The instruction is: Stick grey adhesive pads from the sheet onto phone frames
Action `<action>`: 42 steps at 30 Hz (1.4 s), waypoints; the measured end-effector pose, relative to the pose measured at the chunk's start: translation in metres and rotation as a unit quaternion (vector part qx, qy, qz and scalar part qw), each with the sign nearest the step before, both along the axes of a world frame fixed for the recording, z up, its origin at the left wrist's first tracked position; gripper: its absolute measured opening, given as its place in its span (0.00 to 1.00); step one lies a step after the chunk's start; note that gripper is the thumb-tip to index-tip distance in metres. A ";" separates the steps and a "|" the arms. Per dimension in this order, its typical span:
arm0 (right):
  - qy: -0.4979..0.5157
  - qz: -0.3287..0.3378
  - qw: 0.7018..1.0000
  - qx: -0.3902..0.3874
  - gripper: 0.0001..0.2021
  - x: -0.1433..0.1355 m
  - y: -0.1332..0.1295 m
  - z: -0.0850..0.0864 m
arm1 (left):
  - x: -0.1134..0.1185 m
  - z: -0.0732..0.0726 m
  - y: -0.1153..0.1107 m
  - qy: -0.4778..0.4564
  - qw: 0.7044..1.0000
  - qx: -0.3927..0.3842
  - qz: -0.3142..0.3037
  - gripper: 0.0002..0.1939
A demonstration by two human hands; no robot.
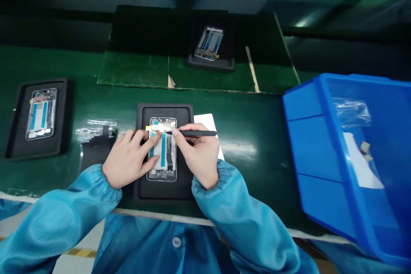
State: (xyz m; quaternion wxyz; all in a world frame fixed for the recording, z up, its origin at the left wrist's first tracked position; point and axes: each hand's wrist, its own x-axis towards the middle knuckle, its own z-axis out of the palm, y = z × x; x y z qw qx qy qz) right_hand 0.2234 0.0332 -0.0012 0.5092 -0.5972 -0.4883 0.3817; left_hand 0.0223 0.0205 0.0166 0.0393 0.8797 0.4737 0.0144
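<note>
An opened smartphone [158, 150] with bare circuitry, blue strips and a dark flex cable lies in a black tray [164, 192] in front of me. My left hand [130, 158] rests over its left side, fingers apart, with the index fingertip and thumb touching the phone. In my right hand [202, 150], black tweezers [201, 133] are pinched between thumb and fingers. Their tip points left, at the phone's upper part near the left index finger. The exact contact at the tip is too small to make out.
Another opened phone [41, 113] lies in a black tray [14, 145] at left; a third phone [209, 43] sits in a tray on a raised green board [138, 66]. Dark strips in clear film [94, 150] lie beside my left hand. A blue bin [316, 154] stands at right.
</note>
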 end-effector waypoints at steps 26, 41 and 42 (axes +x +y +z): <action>0.279 -0.108 0.954 -0.037 0.17 0.026 -0.028 0.001 | 0.010 0.006 -0.049 0.034 0.944 -0.124 0.304 0.19; 0.313 -0.079 0.946 0.005 0.15 0.015 -0.038 0.042 | -0.018 0.043 -0.034 -0.028 0.941 -0.042 0.335 0.18; 0.316 -0.072 0.946 0.009 0.15 0.018 -0.036 0.043 | -0.034 0.048 -0.031 -0.030 0.938 -0.030 0.345 0.19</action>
